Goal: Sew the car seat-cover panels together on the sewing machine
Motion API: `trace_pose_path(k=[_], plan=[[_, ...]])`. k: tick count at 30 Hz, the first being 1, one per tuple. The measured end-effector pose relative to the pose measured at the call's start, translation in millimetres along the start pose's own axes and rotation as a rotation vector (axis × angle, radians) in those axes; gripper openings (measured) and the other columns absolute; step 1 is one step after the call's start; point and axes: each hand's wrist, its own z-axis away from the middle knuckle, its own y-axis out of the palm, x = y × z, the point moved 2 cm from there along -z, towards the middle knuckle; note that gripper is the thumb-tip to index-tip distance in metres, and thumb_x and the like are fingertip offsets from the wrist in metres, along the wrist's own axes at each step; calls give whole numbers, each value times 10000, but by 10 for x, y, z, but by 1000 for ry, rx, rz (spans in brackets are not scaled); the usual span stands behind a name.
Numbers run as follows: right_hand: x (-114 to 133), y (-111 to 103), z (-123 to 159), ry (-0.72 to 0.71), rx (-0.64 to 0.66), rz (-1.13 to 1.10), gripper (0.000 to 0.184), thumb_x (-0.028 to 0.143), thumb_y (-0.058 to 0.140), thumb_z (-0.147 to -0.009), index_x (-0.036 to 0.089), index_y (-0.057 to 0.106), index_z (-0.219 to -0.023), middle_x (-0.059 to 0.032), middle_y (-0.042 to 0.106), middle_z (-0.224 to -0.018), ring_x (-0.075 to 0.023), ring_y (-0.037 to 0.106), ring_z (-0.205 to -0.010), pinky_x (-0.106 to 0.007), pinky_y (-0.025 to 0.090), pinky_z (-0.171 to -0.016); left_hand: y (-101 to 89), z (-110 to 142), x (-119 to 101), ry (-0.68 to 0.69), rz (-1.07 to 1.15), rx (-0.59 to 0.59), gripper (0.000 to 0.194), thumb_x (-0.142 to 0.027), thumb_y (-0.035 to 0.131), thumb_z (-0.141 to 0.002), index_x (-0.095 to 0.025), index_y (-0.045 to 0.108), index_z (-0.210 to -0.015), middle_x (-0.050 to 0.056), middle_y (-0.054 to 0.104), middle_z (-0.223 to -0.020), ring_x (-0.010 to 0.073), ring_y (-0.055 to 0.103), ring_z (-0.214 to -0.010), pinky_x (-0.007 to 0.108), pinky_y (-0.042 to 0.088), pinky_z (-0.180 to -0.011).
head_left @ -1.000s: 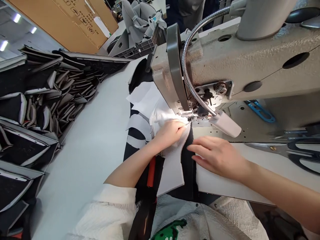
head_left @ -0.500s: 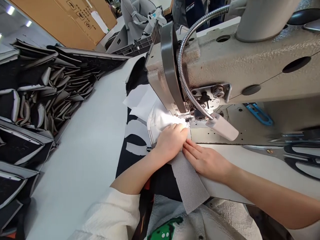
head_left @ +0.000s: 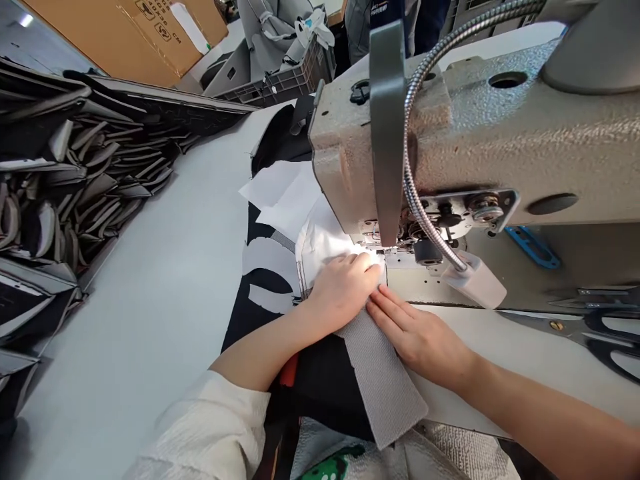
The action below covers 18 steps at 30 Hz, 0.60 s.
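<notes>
At the presser area of a sewing machine [head_left: 350, 140], my left hand [head_left: 345, 287] is closed, its bent fingers pressing on a brightly lit white fabric piece [head_left: 315, 243]. Its fingertips are hidden. Beside it, my right hand [head_left: 425, 337] lies flat with the fingers stretched out along the edge of a grey mesh fabric strip [head_left: 383, 373]. That strip runs under the hands and hangs towards my lap. Black fabric [head_left: 330, 380] with pale grey patches [head_left: 270, 257] spreads beneath and to the left. The needle itself is hard to make out.
Large scissors [head_left: 575, 327] and a blue tool [head_left: 533, 247] lie to the right. A lamp head [head_left: 475, 280] on a flexible metal neck hangs near my right hand. Stacked dark padded pieces [head_left: 100, 160] line the left. Behind stand a grey crate [head_left: 290, 80] and a cardboard box [head_left: 130, 40].
My view has shifted, so the machine sits further right and the scissors lower. Both hands keep nearly the same place on the fabric; the mesh strip's free end appears slightly lower.
</notes>
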Motion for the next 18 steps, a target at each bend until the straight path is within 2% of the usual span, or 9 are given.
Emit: trace_pose_path(k=[4, 8, 10, 12, 14, 16, 18], plan=[[-61, 28, -63, 124, 17, 72, 446, 12, 337, -850, 56, 526, -1251, -181, 522, -1304, -285, 487, -1208, -341, 541, -807, 32, -98, 87, 53, 41, -13, 191, -111, 441, -857, -152, 597, -754, 39, 577, -741, 178, 570, -725, 280, 413, -626], [-135, -9, -144, 251, 34, 114, 403, 55, 391, -868, 155, 547, -1226, -112, 563, -1259, -214, 569, -1047, -270, 484, -714, 57, -206, 98, 74, 13, 28, 203, -91, 426, -843, -134, 600, -749, 59, 596, -708, 199, 592, -688, 300, 421, -592], [-196, -25, -159, 327, 44, 119, 257, 129, 430, -887, 169, 621, -1054, -87, 640, -1052, -185, 588, -877, -259, 430, -643, 64, -238, 79, 83, -7, 56, 213, -85, 411, -847, -125, 604, -767, 75, 613, -741, 213, 601, -703, 310, 426, -589], [-266, -33, -142, 388, 58, 108, 203, 241, 457, -902, 165, 623, -814, -64, 613, -783, -173, 546, -722, -270, 369, -579, 59, -228, 59, 82, -5, 79, 222, -80, 396, -853, -126, 607, -802, 81, 622, -785, 218, 603, -736, 319, 438, -613], [-319, -46, -104, 356, 79, 27, 271, 292, 452, -908, 167, 579, -704, -44, 545, -674, -164, 496, -661, -278, 340, -568, 30, -153, 52, 77, -2, 71, 232, -72, 387, -853, -123, 610, -894, 88, 624, -865, 222, 597, -821, 333, 452, -697], [-336, -80, -63, 215, 121, -132, 235, 249, 439, -909, 166, 591, -749, -47, 559, -743, -158, 490, -702, -279, 361, -621, -20, -8, 57, 118, 8, 47, 299, -63, 394, -839, -113, 580, -1068, 107, 608, -1023, 231, 559, -975, 348, 435, -828], [-324, -135, -33, 54, 173, -279, 180, 195, 443, -898, 175, 613, -842, -56, 589, -887, -164, 501, -797, -295, 390, -710, -71, 170, 80, 203, 35, 55, 431, -90, 437, -808, -109, 491, -1236, 127, 530, -1236, 255, 459, -1160, 378, 366, -964]])
